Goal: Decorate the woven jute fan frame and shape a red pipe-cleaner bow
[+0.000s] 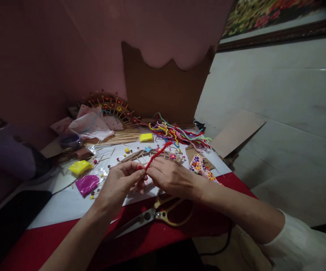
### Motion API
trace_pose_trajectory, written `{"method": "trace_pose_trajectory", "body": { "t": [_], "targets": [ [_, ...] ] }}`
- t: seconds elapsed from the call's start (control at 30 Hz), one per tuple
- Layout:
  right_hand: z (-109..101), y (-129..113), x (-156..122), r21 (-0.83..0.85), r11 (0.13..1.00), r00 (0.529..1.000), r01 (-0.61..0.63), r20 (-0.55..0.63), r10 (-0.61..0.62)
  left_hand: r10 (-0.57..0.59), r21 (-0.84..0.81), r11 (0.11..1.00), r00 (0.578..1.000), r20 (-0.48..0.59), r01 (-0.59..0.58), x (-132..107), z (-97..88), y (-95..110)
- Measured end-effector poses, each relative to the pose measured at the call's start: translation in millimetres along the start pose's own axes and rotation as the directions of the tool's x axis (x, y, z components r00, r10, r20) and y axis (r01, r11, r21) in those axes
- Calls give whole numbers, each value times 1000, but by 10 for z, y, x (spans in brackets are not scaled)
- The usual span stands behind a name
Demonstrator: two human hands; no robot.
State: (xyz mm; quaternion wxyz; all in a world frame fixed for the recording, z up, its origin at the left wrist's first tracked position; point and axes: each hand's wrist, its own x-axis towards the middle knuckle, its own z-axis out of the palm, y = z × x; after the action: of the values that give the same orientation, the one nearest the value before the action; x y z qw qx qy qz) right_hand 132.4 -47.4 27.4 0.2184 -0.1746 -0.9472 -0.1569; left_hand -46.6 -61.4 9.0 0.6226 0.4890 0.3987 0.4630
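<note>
A fuzzy red pipe cleaner point(159, 152) rises at a slant from between my two hands, over the middle of the table. My left hand point(122, 181) pinches its lower end between thumb and forefinger. Close beside it, my right hand point(172, 176) has its fingers closed at the same end; its fingertips are partly hidden. Behind the hands lies a brown arch point(134, 155) with sticks and small coloured flowers, partly covered by them. Large scissors point(151, 214) with yellowish handles lie below my hands, blades spread a little.
A heap of coloured pipe cleaners point(176, 133) lies at the back, before a brown cardboard sheet point(165, 90). Yellow point(80, 166) and magenta packets point(87, 184) are at left, near a purple bottle point(7, 150). A decorated fan shape point(112, 107) and thin sticks point(117, 136) stand behind.
</note>
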Motion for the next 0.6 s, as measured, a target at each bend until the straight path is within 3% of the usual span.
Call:
{"method": "trace_pose_trajectory", "body": {
  "t": [0.13,0.43,0.6],
  "targets": [
    [-28,25,16,-19,998,994,64,85,-62,-23,53,998,1000,-9,24,8,4,26],
    [26,40,-17,-7,1000,998,14,64,-14,-43,83,996,999,14,42,-5,26,57],
    [94,19,-30,-21,1000,995,1,95,1,1,207,978,1000,-17,3,30,23,1]
  ]
}}
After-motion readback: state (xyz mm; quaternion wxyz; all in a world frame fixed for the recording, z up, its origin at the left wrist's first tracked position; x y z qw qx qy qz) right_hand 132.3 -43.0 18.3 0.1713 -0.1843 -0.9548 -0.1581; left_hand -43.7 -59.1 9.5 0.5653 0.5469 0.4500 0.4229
